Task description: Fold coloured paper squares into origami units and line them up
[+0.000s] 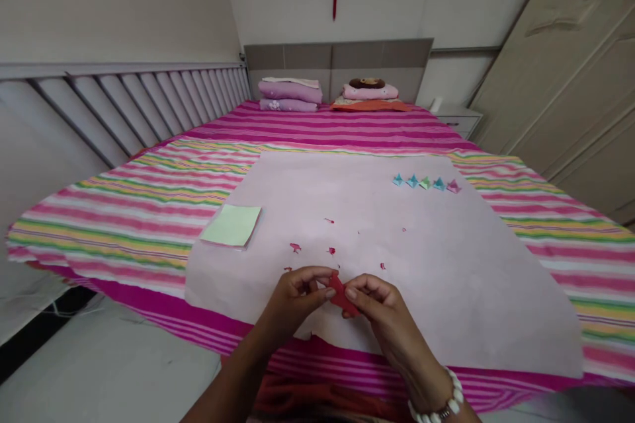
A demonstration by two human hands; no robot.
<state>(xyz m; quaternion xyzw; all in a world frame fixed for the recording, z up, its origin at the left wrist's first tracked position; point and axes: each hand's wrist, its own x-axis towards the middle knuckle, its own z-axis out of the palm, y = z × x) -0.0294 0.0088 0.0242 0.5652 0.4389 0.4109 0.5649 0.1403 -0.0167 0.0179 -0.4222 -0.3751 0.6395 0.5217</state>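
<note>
Between my two hands is a small piece of red paper (342, 296), held above the near edge of a large pale sheet (436, 264). My left hand (301, 294) pinches its upper left end between thumb and forefinger. On its right side, my right hand (380, 304) grips it with thumb and fingers; a white bead bracelet circles that wrist. Part of the paper is hidden behind the fingers. Torn red scraps, such as one scrap (295, 248) and another scrap (331, 251), lie scattered on the sheet beyond my hands.
A stack of square green paper (232, 225) lies at the sheet's left. Several small folded paper shapes (425, 183) stand in a row at the far right. The sheet covers a striped bed (149, 211). Folded bedding (290, 92) rests by the headboard (307, 59); a railing runs along the left.
</note>
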